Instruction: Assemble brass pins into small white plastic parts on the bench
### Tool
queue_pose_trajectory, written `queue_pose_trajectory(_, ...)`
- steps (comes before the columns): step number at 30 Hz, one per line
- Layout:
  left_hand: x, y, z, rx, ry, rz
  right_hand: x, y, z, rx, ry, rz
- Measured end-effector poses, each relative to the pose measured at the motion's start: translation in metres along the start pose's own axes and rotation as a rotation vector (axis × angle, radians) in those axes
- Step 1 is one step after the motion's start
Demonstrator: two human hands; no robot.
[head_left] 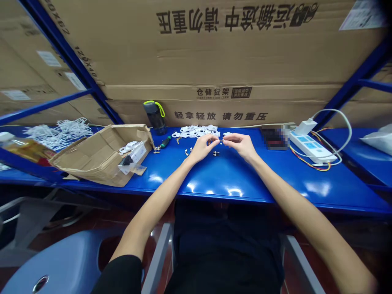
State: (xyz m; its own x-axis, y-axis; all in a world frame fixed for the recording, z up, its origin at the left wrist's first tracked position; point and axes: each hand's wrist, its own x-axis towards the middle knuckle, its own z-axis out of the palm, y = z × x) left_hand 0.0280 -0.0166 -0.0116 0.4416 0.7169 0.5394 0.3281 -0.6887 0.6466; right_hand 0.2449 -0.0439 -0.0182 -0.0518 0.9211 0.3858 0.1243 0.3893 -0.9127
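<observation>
My left hand (202,148) and my right hand (240,145) meet over the blue table, fingertips pinched close together. Between them shows a tiny brass-coloured metal part (221,141), too small to name more exactly. Just below the hands lie small metal pieces (216,153); several more small metal parts (186,152) are left of my left hand. Behind the hands spreads a pile of white plastic pieces (196,131) with round holes. A green-handled screwdriver (166,141) lies farther left, close to some small brass parts (157,150).
An open cardboard box (88,157) with white pieces inside stands at left, a dark bottle (154,116) behind it. At right are a dark pixelated object (274,138) and a white power strip (315,148) with looping cables. Cardboard (226,61) walls the back; a blue stool (61,261) stands lower left.
</observation>
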Motion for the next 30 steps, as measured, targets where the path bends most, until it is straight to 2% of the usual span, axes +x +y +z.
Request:
queue_pose_trajectory(12,0.0011,-0.0051,0.0008,-0.010,0.019,0.009,-0.0007,-0.0043,0.0009,-0.020,-0.012,-0.040)
queue_pose_trajectory(30,0.0011,-0.0033,0.0000,0.018,0.016,0.004,-0.0019,-0.0064,0.0016,-0.034,0.014,0.013)
